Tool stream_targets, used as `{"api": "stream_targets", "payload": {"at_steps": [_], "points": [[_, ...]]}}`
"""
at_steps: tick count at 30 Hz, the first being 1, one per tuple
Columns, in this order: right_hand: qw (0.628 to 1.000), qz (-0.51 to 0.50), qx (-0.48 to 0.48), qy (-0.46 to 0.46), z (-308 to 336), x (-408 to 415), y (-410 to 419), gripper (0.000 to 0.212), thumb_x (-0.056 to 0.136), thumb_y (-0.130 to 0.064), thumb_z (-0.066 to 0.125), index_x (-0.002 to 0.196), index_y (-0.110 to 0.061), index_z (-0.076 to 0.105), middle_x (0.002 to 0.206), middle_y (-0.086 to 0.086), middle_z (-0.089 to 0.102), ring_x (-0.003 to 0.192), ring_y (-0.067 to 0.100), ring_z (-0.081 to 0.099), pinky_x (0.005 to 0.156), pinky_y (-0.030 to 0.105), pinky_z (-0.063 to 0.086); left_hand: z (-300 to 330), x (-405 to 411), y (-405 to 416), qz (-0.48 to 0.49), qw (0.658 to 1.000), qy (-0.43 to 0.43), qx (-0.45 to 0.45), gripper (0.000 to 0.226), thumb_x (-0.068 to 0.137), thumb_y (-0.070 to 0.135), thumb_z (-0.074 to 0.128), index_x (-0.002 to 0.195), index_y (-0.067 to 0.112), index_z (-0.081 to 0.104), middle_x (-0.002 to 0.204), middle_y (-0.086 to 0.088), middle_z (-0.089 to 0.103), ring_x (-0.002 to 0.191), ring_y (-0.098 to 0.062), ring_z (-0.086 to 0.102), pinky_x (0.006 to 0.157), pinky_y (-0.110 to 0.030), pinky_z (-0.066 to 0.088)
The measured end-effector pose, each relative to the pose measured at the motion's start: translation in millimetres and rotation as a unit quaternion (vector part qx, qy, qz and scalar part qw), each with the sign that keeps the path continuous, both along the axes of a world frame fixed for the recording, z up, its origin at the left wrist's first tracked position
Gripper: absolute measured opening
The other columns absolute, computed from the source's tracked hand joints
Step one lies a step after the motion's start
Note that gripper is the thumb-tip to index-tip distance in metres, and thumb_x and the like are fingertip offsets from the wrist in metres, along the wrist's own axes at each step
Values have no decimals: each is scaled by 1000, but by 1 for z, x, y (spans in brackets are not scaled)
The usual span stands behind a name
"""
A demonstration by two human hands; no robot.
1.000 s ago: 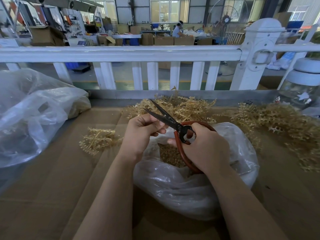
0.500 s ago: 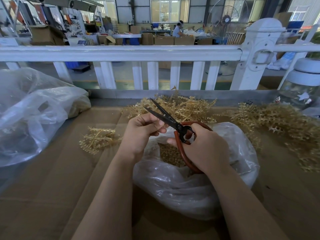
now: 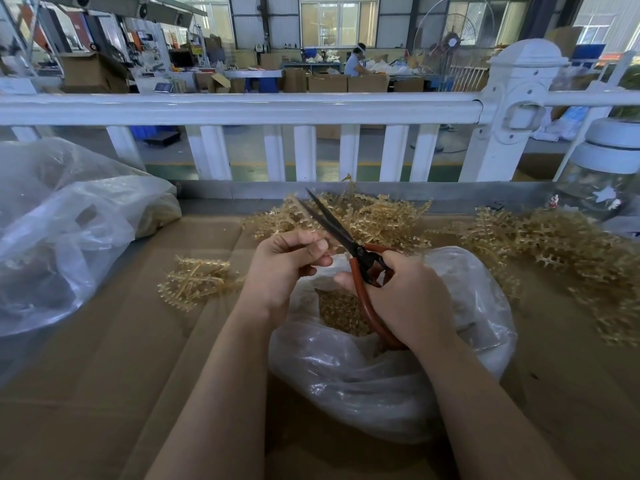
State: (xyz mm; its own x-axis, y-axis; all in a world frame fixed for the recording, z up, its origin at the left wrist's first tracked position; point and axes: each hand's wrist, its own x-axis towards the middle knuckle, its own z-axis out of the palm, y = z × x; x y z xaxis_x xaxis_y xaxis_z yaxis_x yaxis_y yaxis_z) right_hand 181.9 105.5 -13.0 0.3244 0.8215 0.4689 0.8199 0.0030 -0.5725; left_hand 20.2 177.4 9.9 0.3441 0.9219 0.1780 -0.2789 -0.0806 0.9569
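A flat worktable covered in brown cardboard sheets (image 3: pixel 104 393) carries a crumpled clear plastic bag of small golden bits (image 3: pixel 363 386) at its middle. Left of that bag lies a small heap of pale golden plastic sprues (image 3: pixel 197 282). A broader heap of the same sprues (image 3: pixel 381 216) lies just behind it, and a third sprawling heap (image 3: pixel 571 251) to its right. Far left of it sits a big translucent plastic sack (image 3: pixel 62 237), and far right behind it a glass jar with a white lid (image 3: pixel 599 181).

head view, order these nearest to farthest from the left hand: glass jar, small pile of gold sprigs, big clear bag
From the left hand, which pinches a small plastic piece beside the scissors in the right hand:
1. small pile of gold sprigs, just to its left
2. big clear bag, far left
3. glass jar, far right at the back
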Motion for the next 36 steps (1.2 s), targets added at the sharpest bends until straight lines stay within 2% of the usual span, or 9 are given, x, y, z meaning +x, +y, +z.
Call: {"api": "stream_targets", "payload": {"at_steps": [4,7,13,18,22,26,29,34,36], "points": [[989,34,3,142,3,1,3,58,69,-78,64,68,-20,65,58,-7,64,56,7,60,50,23,48,-2,4,-1,-3,998,59,-20,23,80,4,72,71,24,80,75,7,73,62,-4,55,61,-21,40],[959,79,11,271,6,0,5,34,79,-50,78,65,-21,69,50,-10,61,46,2,56,45,17,42,-3,7,-3,-41,996,69,-31,12,77,3,75,80,14,79,76,4,74,58,3,60,52,-12,44],[927,99,-13,361,6,1,9,14,83,-30,79,76,-18,76,49,-8,58,44,2,49,45,16,39,-5,11,-4,-54,996,52,-43,15,63,9,78,78,12,79,83,-1,77,64,0,66,53,-10,46],[938,85,-9,335,7,-1,9,12,84,-22,77,73,-23,73,58,-5,69,49,0,59,47,13,45,-7,10,-3,-75,995,51,-43,33,63,10,79,94,-1,74,92,-10,76,83,-15,71,71,-20,54],[948,59,-9,313,7,0,10,20,84,-25,78,68,-17,70,53,-6,66,46,1,58,45,15,45,-3,6,-4,-73,995,54,-29,13,62,20,81,74,22,77,76,1,71,63,-5,62,57,-16,48],[955,56,-17,290,5,1,10,19,85,-30,77,70,-21,70,63,-7,71,56,4,66,49,15,49,-3,6,-2,-39,995,96,-7,11,69,38,77,68,27,75,75,4,71,64,-4,58,58,-16,44],[959,54,-16,278,4,0,10,21,87,-34,76,73,-19,71,66,-9,72,59,3,66,51,14,49,-4,6,-2,-23,994,103,-14,13,75,33,75,67,23,75,74,1,72,63,-5,59,58,-16,43],[972,20,-7,234,3,-1,10,28,86,-47,74,77,-21,70,68,-13,71,63,4,64,61,35,56,-7,8,0,1,993,114,18,22,91,22,68,69,19,70,67,6,67,60,-4,54,56,-16,42],[980,12,-2,201,4,-3,8,35,79,-64,71,78,-30,66,72,-26,67,68,-4,62,55,28,47,-7,8,0,23,996,89,25,25,92,21,65,68,18,67,65,6,63,59,-5,51,57,-18,40]]}}
